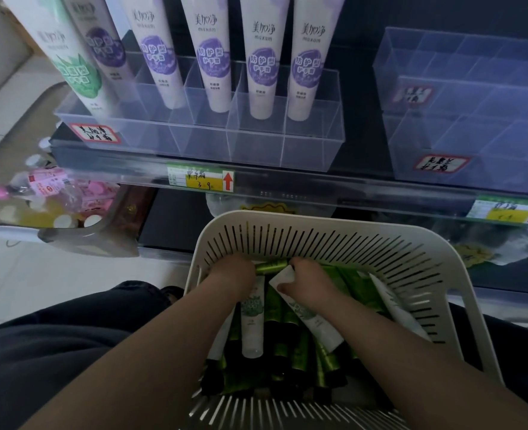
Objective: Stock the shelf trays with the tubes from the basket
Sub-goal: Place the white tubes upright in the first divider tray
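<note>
- Slotted white plastic basket holds glossy green tubes.
- Right hand: fingers curl round a smooth white tube.
- Left hand: fingers hidden; cannot tell their grip.

Left forearm comes in from 7 o'clock, right forearm from 5 o'clock, both bare. Left hand is knuckles-up with its fingers tucked down out of sight, so can't tell if it's got anything. Right hand has thumb and fingers curled round a white tube.
</note>
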`<state>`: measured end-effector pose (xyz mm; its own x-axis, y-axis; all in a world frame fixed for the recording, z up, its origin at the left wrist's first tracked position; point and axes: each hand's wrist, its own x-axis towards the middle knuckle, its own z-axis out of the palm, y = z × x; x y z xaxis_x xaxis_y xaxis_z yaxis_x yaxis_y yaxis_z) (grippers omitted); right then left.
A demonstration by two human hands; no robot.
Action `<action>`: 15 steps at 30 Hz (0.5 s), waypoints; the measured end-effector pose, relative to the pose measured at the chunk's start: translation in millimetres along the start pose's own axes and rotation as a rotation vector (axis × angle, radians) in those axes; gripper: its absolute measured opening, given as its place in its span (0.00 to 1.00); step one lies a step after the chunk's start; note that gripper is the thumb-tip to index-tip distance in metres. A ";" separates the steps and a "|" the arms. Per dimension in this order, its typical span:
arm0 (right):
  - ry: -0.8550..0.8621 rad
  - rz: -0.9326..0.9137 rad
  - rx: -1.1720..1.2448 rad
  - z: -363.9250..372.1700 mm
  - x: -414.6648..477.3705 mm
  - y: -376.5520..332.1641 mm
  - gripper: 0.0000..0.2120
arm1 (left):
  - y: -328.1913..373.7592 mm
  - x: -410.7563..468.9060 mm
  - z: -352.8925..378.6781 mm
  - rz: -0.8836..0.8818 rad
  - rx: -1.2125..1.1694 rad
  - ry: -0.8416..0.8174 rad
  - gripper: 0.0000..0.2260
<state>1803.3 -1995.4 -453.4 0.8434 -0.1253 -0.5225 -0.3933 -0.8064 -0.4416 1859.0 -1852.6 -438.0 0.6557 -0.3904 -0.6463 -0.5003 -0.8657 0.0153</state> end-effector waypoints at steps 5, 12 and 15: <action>0.028 0.010 0.067 -7.7 -2.3 -1.3 0.12 | -3.2 -5.7 -5.0 0.046 0.073 -0.052 0.12; 0.033 0.003 0.133 -18.1 -11.6 -4.8 0.10 | -4.6 -16.8 -15.3 0.057 0.144 -0.079 0.12; 0.029 -0.012 0.152 -23.1 -18.8 -6.2 0.09 | -4.3 -23.2 -23.6 0.070 0.182 -0.080 0.12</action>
<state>1798.3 -2001.3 -424.0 0.8579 -0.1344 -0.4959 -0.4320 -0.7113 -0.5546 1859.3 -1847.3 -405.1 0.5724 -0.4147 -0.7074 -0.6414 -0.7639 -0.0712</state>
